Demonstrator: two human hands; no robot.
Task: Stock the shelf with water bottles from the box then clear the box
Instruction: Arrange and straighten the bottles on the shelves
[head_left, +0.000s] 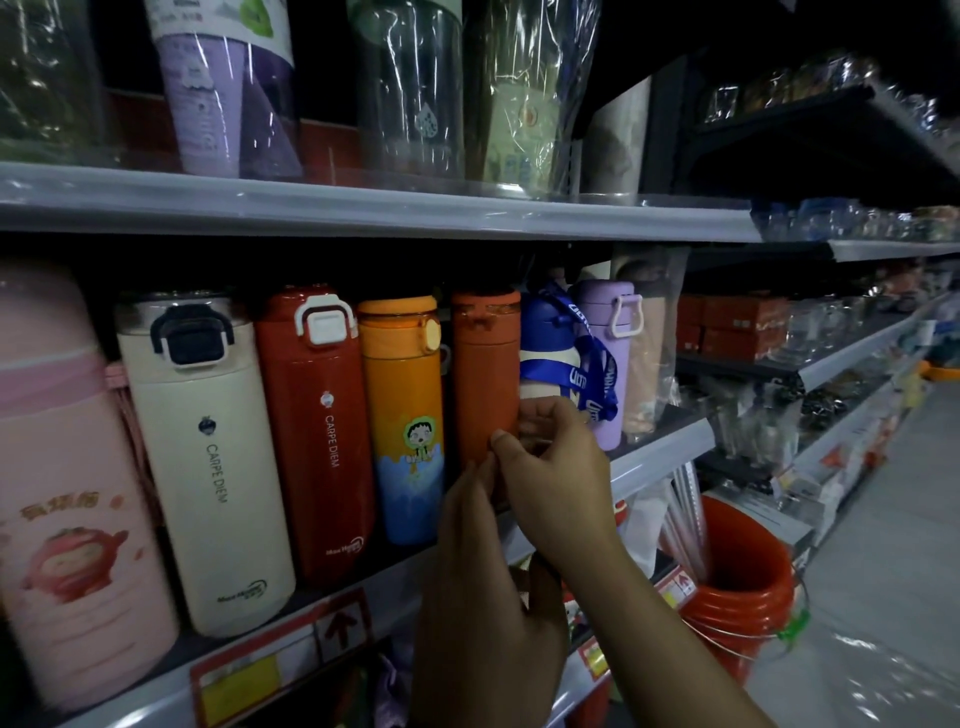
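A rust-orange water bottle (485, 374) stands upright on the middle shelf (665, 457), between an orange cartoon bottle (400, 415) and a blue-and-white bottle with a blue lanyard (550, 353). My right hand (561, 483) grips the rust-orange bottle low down, thumb on its front and fingers round its right side. My left hand (483, 597) reaches up from below, its fingers lying fairly straight against the bottle's base. The bottle's bottom is hidden by both hands. No box is in view.
Left along the shelf stand a red bottle (317, 426), a cream bottle (208, 457) and a pink flask (67, 493); a purple bottle (608, 332) is at the right. Wrapped bottles fill the upper shelf (363, 208). Orange buckets (737, 582) sit on the aisle floor.
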